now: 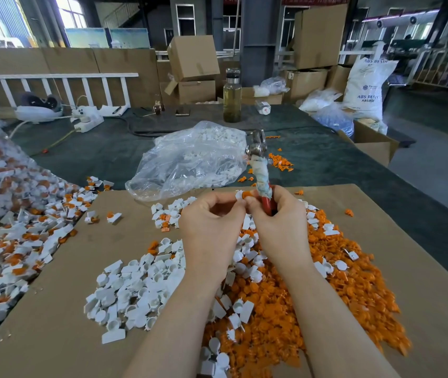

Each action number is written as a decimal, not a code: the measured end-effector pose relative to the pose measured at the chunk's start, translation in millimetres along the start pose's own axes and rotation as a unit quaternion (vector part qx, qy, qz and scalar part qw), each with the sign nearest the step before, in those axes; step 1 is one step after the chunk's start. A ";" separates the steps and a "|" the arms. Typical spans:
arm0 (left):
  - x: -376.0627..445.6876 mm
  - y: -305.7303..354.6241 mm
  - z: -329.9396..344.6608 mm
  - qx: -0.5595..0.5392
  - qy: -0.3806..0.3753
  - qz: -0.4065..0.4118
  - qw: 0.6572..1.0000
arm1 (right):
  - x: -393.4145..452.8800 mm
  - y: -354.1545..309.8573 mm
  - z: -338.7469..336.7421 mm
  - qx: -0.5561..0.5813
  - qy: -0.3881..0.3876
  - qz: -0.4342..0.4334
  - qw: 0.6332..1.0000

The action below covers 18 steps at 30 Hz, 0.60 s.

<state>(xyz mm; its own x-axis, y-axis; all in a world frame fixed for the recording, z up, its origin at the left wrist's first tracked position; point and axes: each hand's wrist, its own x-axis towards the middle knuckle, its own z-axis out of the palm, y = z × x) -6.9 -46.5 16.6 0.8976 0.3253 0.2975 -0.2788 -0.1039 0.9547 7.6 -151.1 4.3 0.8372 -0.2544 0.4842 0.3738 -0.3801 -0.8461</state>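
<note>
Two small parts meet at your fingertips in the head view. Your left hand (212, 216) pinches a white piece (238, 194) between curled thumb and fingers. Your right hand (274, 214) sets an orange cap (247, 194) against it, with its lower fingers wrapped round the red grip of the tool (261, 170), whose metal head stands above both hands. The parts are held in the air over the cardboard (53, 309), between the white pile (135, 290) and the orange pile (340, 282).

Your right hand is doing two jobs, and that is probably the main risk. If the top-heavy tool tips, it could twist your fingertips and seat the cap crooked. With only a fingertip hold, either part could pop free and vanish into the piles below. A swinging head might also snag the bag (190, 159) behind it.
</note>
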 end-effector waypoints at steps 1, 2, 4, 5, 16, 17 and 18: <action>-0.1 0.0 0.0 0.003 0.002 0.002 1.000 | 0.3 -0.2 -0.2 0.002 -0.007 0.004 1.000; 0.0 -0.2 0.1 0.006 0.005 0.003 1.000 | 0.3 -0.5 -0.3 0.004 -0.014 0.007 1.000; 0.3 -1.1 0.3 0.007 0.015 -0.001 1.000 | -0.2 -0.9 -0.7 0.009 -0.027 0.007 1.000; 0.6 -1.8 -0.1 0.005 0.020 -0.005 1.000 | -0.7 -1.4 -0.7 0.011 -0.032 0.008 0.999; 9.4 -8.0 -10.5 -0.044 0.044 -0.033 0.998 | 4.5 -6.6 -24.7 0.093 -0.216 0.110 0.966; 10.5 -8.2 -11.5 -0.059 0.045 -0.038 0.997 | 6.4 -3.7 -29.3 0.083 -0.244 0.115 0.959; 11.8 -8.7 -12.6 -0.075 0.045 -0.042 0.995 | 7.8 -0.8 -33.0 0.073 -0.268 0.121 0.953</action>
<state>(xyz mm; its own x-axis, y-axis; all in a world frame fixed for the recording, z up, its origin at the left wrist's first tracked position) 1.8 -29.9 11.9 0.8873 0.4110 0.2095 -0.2580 0.0657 0.9639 0.6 -182.1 16.1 0.9749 0.1871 0.1206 0.1628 -0.2294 -0.9596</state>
